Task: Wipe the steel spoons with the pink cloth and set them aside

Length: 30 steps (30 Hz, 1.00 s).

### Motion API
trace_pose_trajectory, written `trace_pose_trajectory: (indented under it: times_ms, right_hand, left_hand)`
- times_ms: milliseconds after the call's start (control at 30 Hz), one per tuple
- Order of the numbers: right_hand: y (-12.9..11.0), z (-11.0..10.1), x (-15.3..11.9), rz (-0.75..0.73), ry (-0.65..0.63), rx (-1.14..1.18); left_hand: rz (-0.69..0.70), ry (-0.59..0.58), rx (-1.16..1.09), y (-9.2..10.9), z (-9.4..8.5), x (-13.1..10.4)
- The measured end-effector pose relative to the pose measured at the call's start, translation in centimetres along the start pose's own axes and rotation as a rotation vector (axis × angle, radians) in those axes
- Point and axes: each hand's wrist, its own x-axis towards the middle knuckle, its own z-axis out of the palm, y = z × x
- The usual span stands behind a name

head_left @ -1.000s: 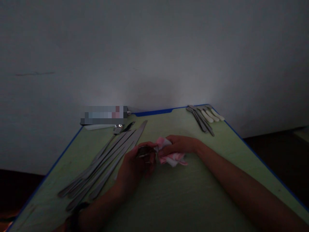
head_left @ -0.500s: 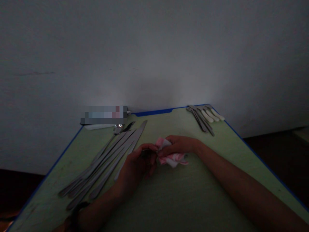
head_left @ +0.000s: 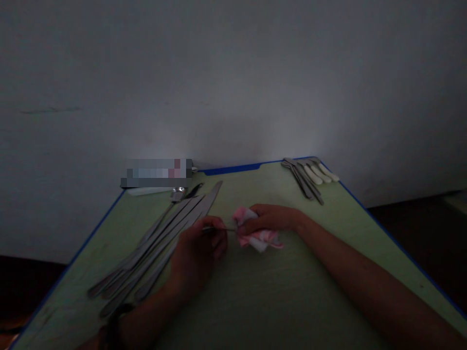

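Note:
My left hand [head_left: 199, 248] is closed on a thin metal utensil [head_left: 229, 229], whose far end runs into a pink and white cloth [head_left: 260, 240]. What kind of utensil it is cannot be made out. My right hand [head_left: 268, 218] grips the crumpled cloth around that end, above the middle of the green table [head_left: 255, 296]. Several long metal knives and other cutlery [head_left: 160, 248] lie slanted beside my left hand. Behind my right hand, near the back right corner, is a group of metal cutlery [head_left: 301, 180].
White-handled cutlery [head_left: 321, 173] lies at the back right edge. A blurred-out item [head_left: 156, 172] sits at the back left corner, close to a shiny spoon-like piece [head_left: 178, 194]. Behind the table's blue edge [head_left: 233, 169] stands a grey wall [head_left: 233, 73].
My left hand has moved a little left, away from the cloth, and a thin length of the utensil now shows between the hands. My right hand and the cloth have hardly moved.

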Motion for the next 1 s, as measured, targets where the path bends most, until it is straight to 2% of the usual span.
trace_pose_trajectory:
  times_ms: [133, 333, 400, 567, 667, 900, 1000]
  right_hand:
    - [0.4, -0.2, 0.2, -0.035, -0.033, 0.085]
    - [0.6, -0.3, 0.1, -0.061, -0.006, 0.141]
    - [0.6, -0.2, 0.2, -0.062, 0.005, 0.158]
    - [0.7, -0.3, 0.3, -0.024, 0.034, 0.139]
    - [0.8, -0.3, 0.3, -0.017, 0.032, 0.115]
    - [1.2, -0.5, 0.4, -0.047, 0.034, 0.056]
    - [1.3, -0.5, 0.5, -0.060, 0.026, 0.064]
  left_hand:
    - [0.045, 0.139, -0.147, 0.5, 0.0, 0.1]
    - [0.057, 0.106, -0.162, 0.4, -0.6, 0.8]
    - [0.083, 0.077, -0.074, 0.0, -1.1, 1.0]
    - [0.108, 0.075, 0.308, -1.3, -2.0, 1.1]
    - [0.108, 0.104, 0.399, -1.5, -2.1, 1.1]
    - [0.217, 0.272, 0.304, -1.0, -1.5, 1.3]
    - [0.257, 0.252, 0.221, -0.9, -1.3, 1.2]
